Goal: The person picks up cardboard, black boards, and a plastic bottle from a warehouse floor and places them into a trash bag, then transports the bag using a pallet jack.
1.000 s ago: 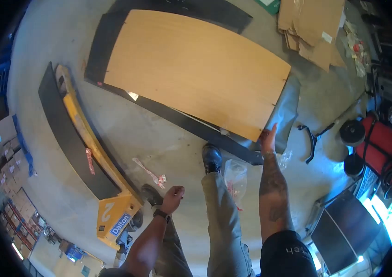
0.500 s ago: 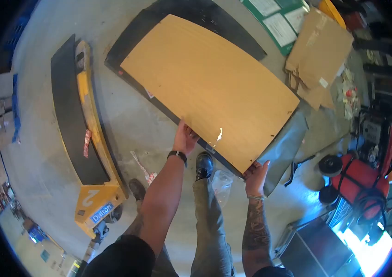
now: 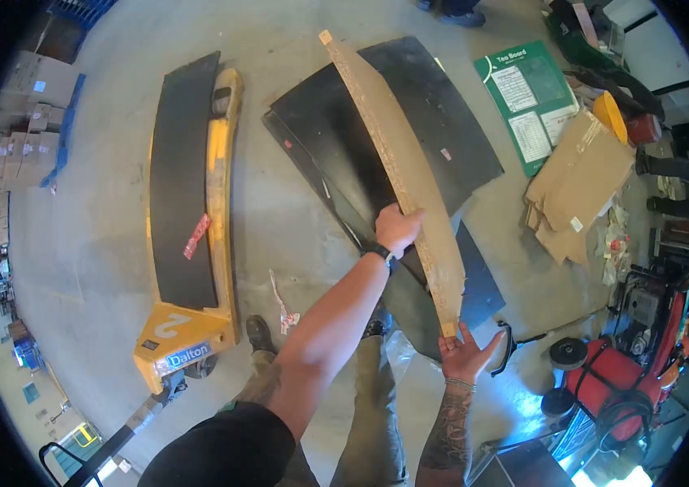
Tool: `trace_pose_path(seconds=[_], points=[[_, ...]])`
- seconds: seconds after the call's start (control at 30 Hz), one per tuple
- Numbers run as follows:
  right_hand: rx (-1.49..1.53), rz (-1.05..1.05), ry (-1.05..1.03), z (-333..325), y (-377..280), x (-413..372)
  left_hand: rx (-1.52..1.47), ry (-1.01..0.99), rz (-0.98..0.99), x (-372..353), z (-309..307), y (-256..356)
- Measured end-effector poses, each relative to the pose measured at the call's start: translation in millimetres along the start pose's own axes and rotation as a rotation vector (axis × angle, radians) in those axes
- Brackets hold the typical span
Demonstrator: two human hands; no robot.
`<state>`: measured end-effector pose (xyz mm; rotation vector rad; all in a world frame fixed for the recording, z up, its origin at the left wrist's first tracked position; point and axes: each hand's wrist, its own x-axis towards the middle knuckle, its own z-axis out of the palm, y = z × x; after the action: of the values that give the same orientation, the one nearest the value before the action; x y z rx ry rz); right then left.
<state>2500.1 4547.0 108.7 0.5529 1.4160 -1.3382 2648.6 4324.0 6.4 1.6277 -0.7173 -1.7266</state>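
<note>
- Across the floor (image 3: 109, 227), the dark pile (image 3: 320, 114) lies in front of me. Its sheets overlap and jut out, so if the board came down on them crooked, it could slide.
- Over that pile is the board (image 3: 416, 178), tipped up and seen thin from the side. It is long, so if it swung, its far end could pull the whole thing round. I cannot tell if its low edge rests on the pile.
- My left hand (image 3: 398, 230) has its fingers curled, pinching the long edge near the middle. I think this hand does most of the holding, so a slip there could let the board tip.
- My right hand (image 3: 462, 357) is spread, palm up, with its fingertips at the near end. It is not closed round it, so that corner could slip off and drop.
- My right boot (image 3: 376, 327) is close under the near end, so a drop could hurt my toes.
- Just beside that boot is a clear bag (image 3: 400, 355). If I stepped on it, my foot could skid.
</note>
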Motion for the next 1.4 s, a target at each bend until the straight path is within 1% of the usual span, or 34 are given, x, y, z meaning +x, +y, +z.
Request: trace_pose_path(seconds=[0.07,0.13,0.17,0.23,0.27,0.33,0.37,0.43,0.47,0.5,0.53,0.57,0.63,0.67,0.73,0.77,0.87,0.93,0.97,1.0,1.03,1.07,1.1,1.17,1.2,1.27,1.33,1.4], points=[[0.03,-0.016,-0.028,10.4,-7.4,-6.6,0.043,0.076,-0.055,6.0,6.3,7.3],[0.038,-0.136,-0.015,13.6,-14.8,-20.1,-0.088,0.085,-0.002,5.2,7.2,6.0],[0.037,-0.14,-0.014,11.5,-19.8,-25.5,-0.092,0.099,-0.008,-8.6,0.2,19.1],[0.007,-0.206,-0.159,8.7,-30.6,-38.8,-0.132,0.115,-0.017,-31.4,-17.8,34.9],[0.0,-0.216,-0.157,15.7,-32.8,-54.9,-0.142,0.108,-0.02,-49.3,-29.1,47.1],[-0.003,-0.265,-0.2,37.3,-36.4,-87.2,-0.304,0.102,-0.09,-83.8,-57.0,71.8],[-0.006,-0.283,-0.205,47.5,-36.4,-98.8,-0.316,0.089,-0.082,-95.4,-73.9,77.0],[-0.12,-0.317,-0.348,68.9,-32.3,-119.7,-0.453,0.132,-0.067,-116.3,-105.2,92.6],[-0.12,-0.337,-0.372,80.8,-27.3,-124.0,-0.467,0.123,-0.04,-120.5,-114.9,106.6],[-0.232,-0.429,-0.396,88.8,-19.2,-128.3,-0.591,0.124,0.032,-132.9,-129.5,118.8],[-0.358,-0.497,-0.433,98.3,-9.0,-133.5,-0.716,0.156,0.109,-147.9,-151.3,124.8],[-0.383,-0.461,-0.48,112.7,5.6,-140.0,-0.729,0.213,0.135,-158.5,-173.7,125.4],[-0.283,-0.485,-0.546,147.8,36.6,-152.2,-0.738,0.277,0.062,-173.2,-206.1,127.0],[-0.312,-0.45,-0.594,168.5,55.5,-157.0,-0.762,0.332,0.089,-180.9,-224.4,131.1],[-0.103,-0.55,-0.447,204.7,89.2,-167.9,-0.755,0.346,0.028,-195.3,-254.4,141.0],[-0.119,-0.534,-0.478,216.1,97.2,-172.2,-0.773,0.373,0.047,-206.8,-264.8,148.1],[-0.177,-0.54,-0.504,251.6,125.3,-172.8,-0.83,0.461,0.017,-222.9,-301.6,153.3],[-0.491,-0.56,-0.425,287.3,148.0,-175.2,-0.899,0.548,-0.021,-222.6,-337.7,149.5],[-0.607,-0.648,-0.405,293.4,169.9,-176.8,-0.914,0.552,-0.022,-220.1,-357.3,140.0],[-0.611,-0.658,-0.417,291.2,191.3,-182.8,-0.958,0.564,-0.02,-219.6,-381.9,122.6],[-0.701,-0.661,-0.432,288.8,206.2,-187.6,-1.0,0.58,-0.03,-220.1,-401.7,112.0],[-0.779,-0.663,-0.447,286.7,223.6,-194.6,-0.965,0.593,-0.031,-224.1,-423.8,109.4],[-0.777,-0.669,-0.443,284.0,239.7,-202.2,-0.927,0.602,-0.037,-225.9,-442.9,109.2],[-0.873,-0.889,-0.667,272.8,274.8,-223.4,-0.868,0.613,-0.06,-225.4,-480.7,100.1],[-0.877,-0.891,-0.661,264.8,286.0,-230.5,-0.812,0.631,-0.086,-224.2,-495.3,96.2],[-1.089,-0.999,-0.645,246.5,307.6,-242.3,-0.755,0.593,-0.097,-227.2,-523.4,99.3],[-1.107,-1.022,-0.633,232.0,330.5,-254.6,-0.691,0.547,-0.103,-219.5,-539.4,105.8],[-1.125,-1.048,-0.612,217.3,351.0,-262.0,-0.498,0.57,-0.053,-204.5,-547.5,112.4]])
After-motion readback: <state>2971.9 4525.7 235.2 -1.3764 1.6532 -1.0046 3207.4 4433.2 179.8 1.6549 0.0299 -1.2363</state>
